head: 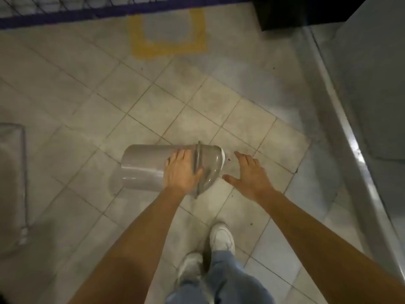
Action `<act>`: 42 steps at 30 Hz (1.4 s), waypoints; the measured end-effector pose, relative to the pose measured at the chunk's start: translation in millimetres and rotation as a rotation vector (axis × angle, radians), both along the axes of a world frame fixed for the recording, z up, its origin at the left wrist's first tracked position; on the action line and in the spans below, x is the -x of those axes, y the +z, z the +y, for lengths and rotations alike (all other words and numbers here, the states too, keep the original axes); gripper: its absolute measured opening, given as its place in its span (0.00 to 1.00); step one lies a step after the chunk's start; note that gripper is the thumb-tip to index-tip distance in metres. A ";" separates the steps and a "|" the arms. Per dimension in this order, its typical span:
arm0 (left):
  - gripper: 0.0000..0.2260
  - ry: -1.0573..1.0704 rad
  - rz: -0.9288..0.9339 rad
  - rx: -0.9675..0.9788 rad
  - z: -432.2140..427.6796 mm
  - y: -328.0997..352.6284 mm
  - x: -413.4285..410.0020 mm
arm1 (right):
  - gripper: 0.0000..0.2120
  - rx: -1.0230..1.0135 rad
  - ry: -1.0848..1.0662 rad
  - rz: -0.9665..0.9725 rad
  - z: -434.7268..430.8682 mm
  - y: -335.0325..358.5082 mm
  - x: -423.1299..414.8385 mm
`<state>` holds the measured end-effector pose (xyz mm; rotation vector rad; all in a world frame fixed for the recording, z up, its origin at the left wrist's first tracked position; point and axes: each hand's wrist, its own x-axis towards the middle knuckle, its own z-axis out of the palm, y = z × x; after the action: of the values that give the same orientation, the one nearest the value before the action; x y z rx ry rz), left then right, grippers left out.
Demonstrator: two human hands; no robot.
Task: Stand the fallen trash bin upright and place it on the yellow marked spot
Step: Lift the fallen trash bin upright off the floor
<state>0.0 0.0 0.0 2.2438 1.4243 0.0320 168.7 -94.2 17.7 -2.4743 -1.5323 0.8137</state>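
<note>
Righting begins: trash bin (144, 166) lies sideways on the tiled floor (87, 102), left hand (180, 172) gripping its rim, right hand (249, 174) open alongside; next, tip upright toward yellow marked spot (168, 47).

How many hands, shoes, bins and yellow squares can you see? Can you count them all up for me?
Bare hands: 2, the left hand on the bin and the right hand open beside it
White shoes: 2
Grey plastic trash bins lying on their side: 1
Yellow painted square outlines on the tiled floor: 1
Total: 6
</note>
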 end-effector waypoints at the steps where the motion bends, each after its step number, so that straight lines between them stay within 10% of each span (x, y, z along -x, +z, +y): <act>1: 0.24 0.014 0.007 0.017 -2.8 -15.6 -1.7 | 0.38 0.028 -0.005 0.026 -2.4 -18.5 2.8; 17: 0.19 0.093 0.002 0.202 -24.7 -206.0 -31.6 | 0.40 0.133 -0.135 0.229 -17.4 -248.1 -1.8; 42: 0.09 0.238 -0.278 0.262 6.6 -242.7 -26.1 | 0.40 -0.226 -0.168 0.482 3.1 -310.6 9.1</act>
<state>26.1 6.6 -242.7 1.7750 1.4409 0.2137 159.6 -91.2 -292.9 -2.0181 -1.1580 1.0438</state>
